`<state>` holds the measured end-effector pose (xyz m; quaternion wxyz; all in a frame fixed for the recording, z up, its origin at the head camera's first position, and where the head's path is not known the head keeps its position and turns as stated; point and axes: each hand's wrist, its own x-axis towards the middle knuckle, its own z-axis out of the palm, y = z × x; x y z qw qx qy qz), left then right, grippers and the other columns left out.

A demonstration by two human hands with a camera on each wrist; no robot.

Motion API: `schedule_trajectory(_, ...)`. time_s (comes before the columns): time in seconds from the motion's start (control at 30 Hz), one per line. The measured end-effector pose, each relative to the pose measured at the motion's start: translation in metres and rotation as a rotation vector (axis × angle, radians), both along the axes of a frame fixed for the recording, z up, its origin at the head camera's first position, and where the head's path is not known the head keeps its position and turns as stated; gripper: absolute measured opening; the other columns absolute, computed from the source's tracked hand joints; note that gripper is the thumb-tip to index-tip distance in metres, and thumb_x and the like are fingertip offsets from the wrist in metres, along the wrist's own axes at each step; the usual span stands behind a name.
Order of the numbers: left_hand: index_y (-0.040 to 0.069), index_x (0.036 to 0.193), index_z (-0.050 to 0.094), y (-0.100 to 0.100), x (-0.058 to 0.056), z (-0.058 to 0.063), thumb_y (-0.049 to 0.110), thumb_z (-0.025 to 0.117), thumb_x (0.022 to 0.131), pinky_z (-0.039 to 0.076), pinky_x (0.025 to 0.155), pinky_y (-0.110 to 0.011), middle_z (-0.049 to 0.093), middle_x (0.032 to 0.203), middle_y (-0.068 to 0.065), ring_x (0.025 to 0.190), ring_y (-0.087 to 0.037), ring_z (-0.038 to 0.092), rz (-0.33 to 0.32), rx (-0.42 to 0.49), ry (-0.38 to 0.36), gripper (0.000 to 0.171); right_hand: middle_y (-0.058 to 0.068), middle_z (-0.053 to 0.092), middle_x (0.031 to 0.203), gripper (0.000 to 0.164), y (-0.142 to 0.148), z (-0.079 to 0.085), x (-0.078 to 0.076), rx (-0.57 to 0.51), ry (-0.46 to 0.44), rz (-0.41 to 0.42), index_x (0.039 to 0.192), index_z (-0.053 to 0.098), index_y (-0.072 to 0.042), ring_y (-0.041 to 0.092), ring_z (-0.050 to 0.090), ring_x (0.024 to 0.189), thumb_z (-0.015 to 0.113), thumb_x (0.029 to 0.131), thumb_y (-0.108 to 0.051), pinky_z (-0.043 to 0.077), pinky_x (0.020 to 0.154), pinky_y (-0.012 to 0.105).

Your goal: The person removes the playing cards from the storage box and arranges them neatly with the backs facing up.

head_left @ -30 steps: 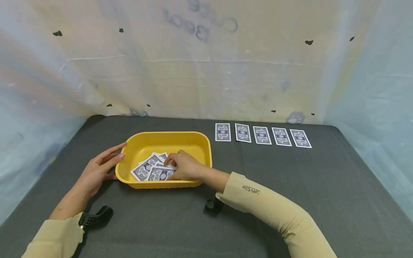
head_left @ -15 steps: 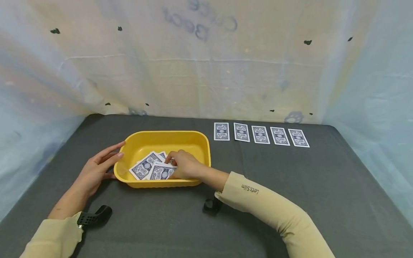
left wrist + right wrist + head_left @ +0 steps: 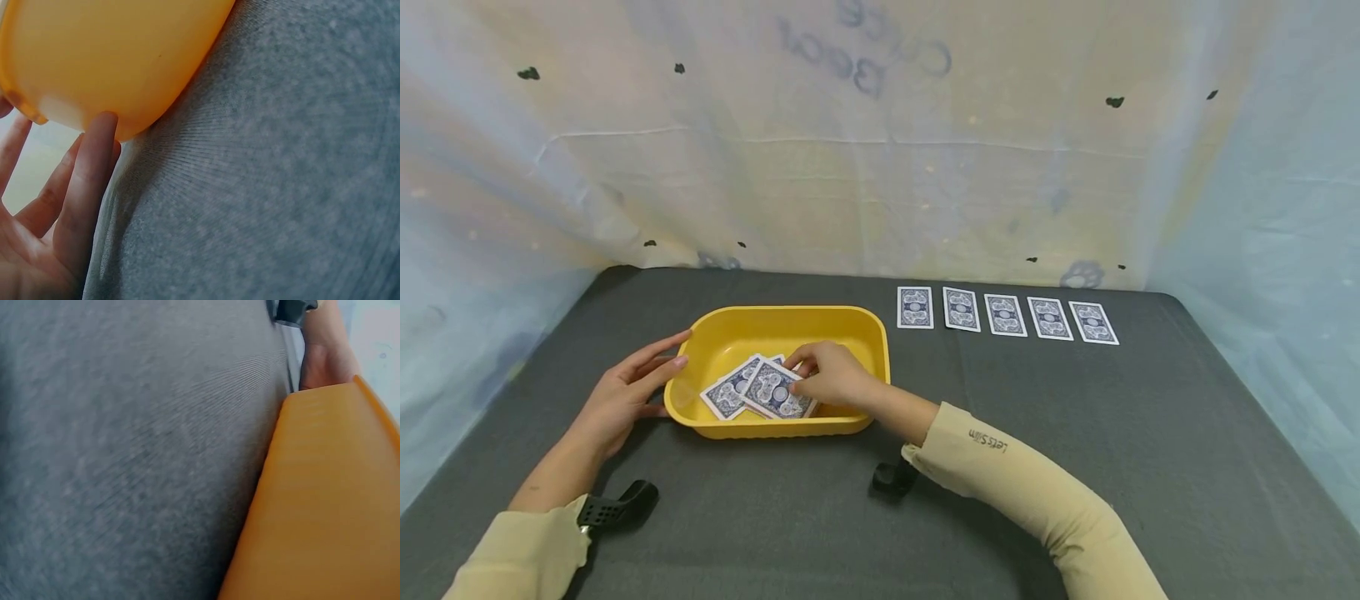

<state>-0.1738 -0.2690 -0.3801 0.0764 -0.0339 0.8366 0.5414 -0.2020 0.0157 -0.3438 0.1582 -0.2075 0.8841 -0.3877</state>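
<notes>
Head view bright, evenly lit, shadows soft; wrist views dimmer, blurry.

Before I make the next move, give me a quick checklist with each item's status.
1. Left hand touching the left end of the yellow tray: ok.
2. Right hand gripping the top card inside the tray: ok.
3. Only one card in that grip: cannot tell.
4. Five cards in the row beyond, backs up and apart: ok.
5. Other tray cards squared into a stack: not ok, they lie at angles.
6. Right wrist view showing the grip: not ok, no card shows there.
</notes>
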Motion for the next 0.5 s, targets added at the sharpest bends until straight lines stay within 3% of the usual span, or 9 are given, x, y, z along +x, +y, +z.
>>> schedule_trajectory(0.27,0.035,0.149,0.032,-0.0004,-0.0008,0.0014,0.052,0.052,0.094,0.056,0.070,-0.030,0.044,0.133,0.001,0.091,0.005,0.054,-0.009,-0.007,-0.002,0.061,0.006,0.063,0.092,0.048,0.0012,0.0035,-0.0002,-0.118,-0.069,-0.062,0.129,0.057,-0.010,0.010,0.055,0.071,0.072,0.083,-0.007,0.044,0.060,0.017)
schedule_trajectory(0.5,0.036,0.149,0.032,-0.0002,-0.0009,0.0016,0.053,0.052,0.094,0.056,0.070,-0.030,0.044,0.133,0.003,0.093,0.004,0.053,-0.009,-0.009,-0.015,0.061,0.008,0.061,0.098,0.064,0.0027,0.0013,-0.0021,-0.196,-0.138,-0.063,0.140,0.045,-0.015,0.012,0.058,0.069,0.072,0.083,-0.004,0.047,0.058,0.020)
